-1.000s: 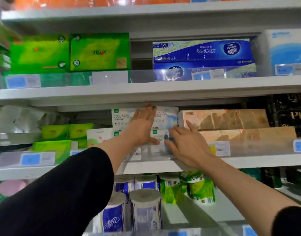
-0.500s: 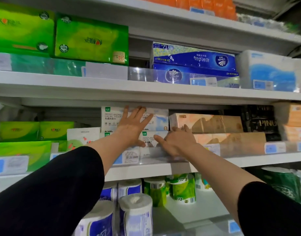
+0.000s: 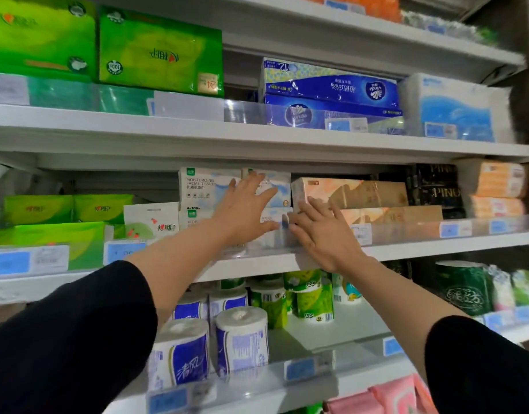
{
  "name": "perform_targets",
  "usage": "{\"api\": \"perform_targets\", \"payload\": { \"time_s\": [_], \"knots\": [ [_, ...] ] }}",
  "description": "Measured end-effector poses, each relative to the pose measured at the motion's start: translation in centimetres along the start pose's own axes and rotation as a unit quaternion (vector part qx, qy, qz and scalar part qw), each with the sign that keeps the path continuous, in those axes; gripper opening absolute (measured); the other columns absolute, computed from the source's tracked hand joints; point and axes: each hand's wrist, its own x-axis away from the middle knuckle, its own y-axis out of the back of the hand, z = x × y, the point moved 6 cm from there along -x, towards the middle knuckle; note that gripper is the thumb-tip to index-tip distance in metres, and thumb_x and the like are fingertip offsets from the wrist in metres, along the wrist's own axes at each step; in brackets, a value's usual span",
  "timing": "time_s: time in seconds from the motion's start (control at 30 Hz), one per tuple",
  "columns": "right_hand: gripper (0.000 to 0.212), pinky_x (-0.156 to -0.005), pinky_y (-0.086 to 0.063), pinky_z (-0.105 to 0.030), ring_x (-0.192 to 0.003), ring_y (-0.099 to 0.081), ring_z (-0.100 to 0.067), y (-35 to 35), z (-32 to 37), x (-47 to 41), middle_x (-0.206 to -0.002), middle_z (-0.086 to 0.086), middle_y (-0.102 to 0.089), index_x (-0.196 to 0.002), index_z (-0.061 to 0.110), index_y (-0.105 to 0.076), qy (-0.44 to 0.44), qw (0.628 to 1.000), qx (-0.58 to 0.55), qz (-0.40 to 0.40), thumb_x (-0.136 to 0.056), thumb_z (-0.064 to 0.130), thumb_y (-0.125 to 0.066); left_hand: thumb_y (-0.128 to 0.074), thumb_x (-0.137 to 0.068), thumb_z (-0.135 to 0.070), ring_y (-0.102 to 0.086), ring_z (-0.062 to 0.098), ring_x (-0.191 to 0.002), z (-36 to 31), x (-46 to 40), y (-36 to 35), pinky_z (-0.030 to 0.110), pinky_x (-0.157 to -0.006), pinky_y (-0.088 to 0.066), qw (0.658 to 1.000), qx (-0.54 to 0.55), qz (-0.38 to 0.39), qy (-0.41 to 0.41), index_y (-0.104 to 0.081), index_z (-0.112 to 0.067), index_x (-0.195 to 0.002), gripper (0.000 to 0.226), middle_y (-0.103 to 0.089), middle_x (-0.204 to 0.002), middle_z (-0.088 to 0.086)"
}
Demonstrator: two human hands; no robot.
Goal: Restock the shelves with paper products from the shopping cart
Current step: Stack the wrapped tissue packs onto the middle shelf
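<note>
The white facial tissue packs (image 3: 209,186) sit stacked on the middle shelf (image 3: 421,249), behind its clear front rail. The left hand (image 3: 245,210) lies flat on the upper packs with fingers spread wide; the right hand (image 3: 323,234) reaches in just beside it, fingers straight and loosely spread against the lower pack's front, gripping nothing. Touching the stack on the right are two tan tissue bundles (image 3: 361,195), one on the other, then black packs (image 3: 436,192) and orange packs (image 3: 499,186). To the left stand a white pouch (image 3: 151,219) and green packs (image 3: 66,209). The shelf above (image 3: 257,138) carries two big green bundles (image 3: 158,52), two blue Vinda packs (image 3: 332,88) and a pale blue bundle (image 3: 454,109). Below, toilet rolls (image 3: 242,339) in blue and green wrappers stand upright. Blue price labels (image 3: 299,369) line the rails.
</note>
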Motion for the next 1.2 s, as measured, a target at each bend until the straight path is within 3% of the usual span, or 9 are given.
{"api": "perform_targets", "payload": {
  "time_s": [0.13, 0.3, 0.43, 0.6, 0.73, 0.87, 0.97, 1.07, 1.2],
  "knots": [
    [0.070, -0.119, -0.009, -0.047, -0.147, -0.021, -0.024, 0.8, -1.5, 4.8, -0.158, -0.007, -0.030, -0.148, 0.022, -0.038, -0.036, 0.999, -0.015, -0.036, -0.093, 0.054, -0.008, -0.061, -0.088, -0.047, -0.021, 0.025, -0.143, -7.1, 4.0, -0.2, 0.040, -0.117, -0.017, 0.983, 0.140, -0.084, -0.079, -0.042, -0.023, -0.143, 0.063, -0.033, -0.153, 0.007],
    [0.054, -0.112, -0.030, -0.050, -0.134, -0.045, -0.031, 0.5, -6.5, 15.4, -0.144, -0.012, -0.050, -0.134, 0.016, -0.057, -0.094, 0.994, 0.038, -0.047, -0.097, 0.045, -0.031, -0.068, -0.085, -0.028, -0.043, 0.022, -0.126, -15.9, 8.7, -5.2, 0.035, -0.108, -0.035, 0.934, 0.326, -0.113, -0.095, -0.054, -0.015, -0.133, 0.052, -0.053, -0.134, 0.005],
    [0.054, -0.105, -0.038, -0.053, -0.126, -0.053, -0.036, -0.5, -12.1, 27.9, -0.137, -0.015, -0.056, -0.131, 0.013, -0.060, -0.186, 0.979, 0.067, 0.042, -0.094, 0.043, -0.034, -0.065, -0.080, -0.029, -0.051, 0.024, -0.117, -24.4, 12.7, -11.2, 0.017, -0.100, -0.028, 0.893, 0.440, -0.013, -0.092, -0.060, -0.009, -0.125, 0.050, -0.057, -0.126, 0.009],
    [0.046, -0.094, -0.048, -0.050, -0.112, -0.060, -0.039, -0.7, -17.1, 46.8, -0.126, -0.017, -0.063, -0.124, 0.010, -0.064, -0.315, 0.936, 0.075, 0.140, -0.085, 0.033, -0.054, -0.071, -0.084, -0.022, -0.046, 0.022, -0.125, -38.8, 20.0, -16.3, 0.008, -0.093, -0.021, 0.842, 0.485, 0.174, -0.157, -0.054, -0.010, -0.132, 0.053, -0.050, -0.133, 0.008],
    [0.046, -0.098, -0.042, -0.043, -0.117, -0.054, -0.037, -0.2, -17.9, 60.7, -0.131, -0.012, -0.058, -0.133, 0.013, -0.056, -0.419, 0.869, 0.063, 0.256, -0.091, 0.031, -0.056, -0.076, -0.077, -0.014, -0.054, 0.031, -0.115, -50.0, 26.7, -18.6, 0.010, -0.090, -0.025, 0.788, 0.508, 0.285, -0.200, -0.060, -0.005, -0.124, 0.050, -0.058, -0.120, 0.014],
    [0.051, -0.101, -0.038, -0.038, -0.124, -0.048, -0.032, -0.3, -16.1, 73.0, -0.136, -0.012, -0.052, -0.138, 0.013, -0.048, -0.518, 0.778, 0.030, 0.355, -0.091, 0.031, -0.056, -0.069, -0.086, -0.023, -0.051, 0.021, -0.121, -58.0, 33.9, -20.4, 0.021, -0.095, -0.035, 0.723, 0.510, 0.410, -0.221, -0.053, -0.016, -0.133, 0.050, -0.054, -0.129, 0.006],
    [0.049, -0.098, -0.037, -0.035, -0.126, -0.047, -0.030, -0.7, -14.2, 80.3, -0.137, -0.011, -0.049, -0.136, 0.011, -0.044, -0.566, 0.696, -0.007, 0.442, -0.094, 0.034, -0.056, -0.065, -0.089, -0.027, -0.048, 0.021, -0.127, -61.5, 38.6, -22.8, 0.030, -0.101, -0.041, 0.699, 0.477, 0.485, -0.219, -0.047, -0.018, -0.139, 0.054, -0.049, -0.135, 0.001],
    [0.081, -0.106, -0.036, -0.037, -0.131, -0.042, -0.032, -1.5, -13.0, 85.7, -0.145, -0.013, -0.041, -0.147, 0.010, -0.029, -0.589, 0.635, -0.037, 0.498, -0.085, 0.046, -0.066, -0.064, -0.091, -0.028, -0.029, 0.017, -0.142, -63.6, 41.8, -25.4, 0.029, -0.112, -0.028, 0.685, 0.430, 0.554, -0.196, -0.038, -0.015, -0.146, 0.062, -0.034, -0.153, -0.001],
    [0.111, -0.109, -0.035, -0.039, -0.132, -0.039, -0.035, -2.9, -12.4, 90.2, -0.149, -0.013, -0.035, -0.154, 0.015, -0.017, -0.625, 0.597, -0.091, 0.495, -0.068, 0.047, -0.082, -0.068, -0.087, -0.028, -0.045, 0.024, -0.130, -65.9, 44.1, -27.1, 0.035, -0.103, -0.040, 0.666, 0.405, 0.602, -0.173, -0.041, -0.015, -0.142, 0.063, -0.043, -0.144, 0.006]
  ]
}}
